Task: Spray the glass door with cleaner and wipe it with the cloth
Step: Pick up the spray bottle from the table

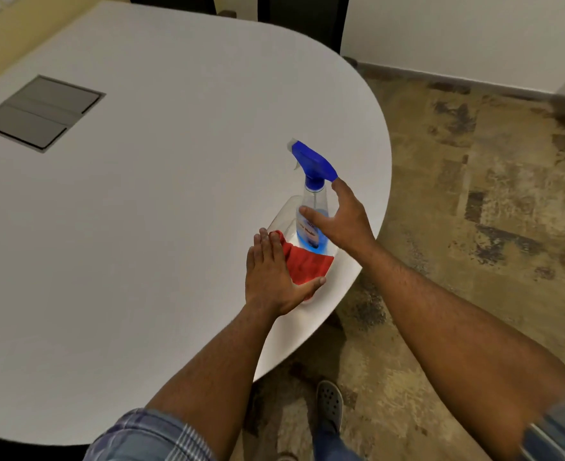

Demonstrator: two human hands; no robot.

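A clear spray bottle (311,207) with blue liquid and a blue trigger head stands upright near the right edge of the white table (174,161). Just in front of it lies a red cloth (307,262). My left hand (271,277) rests flat on the cloth's left part, fingers together and thumb spread over its near edge. My right hand (341,217) is spread beside the bottle's right side, thumb touching the body and a finger near the trigger head, not closed around it. The glass door is out of view.
A grey hatch (41,111) is set into the table top at the left. Beyond the table's rounded right edge is a mottled brown floor (474,194). A white wall runs along the back right. My shoe (330,404) shows below the table edge.
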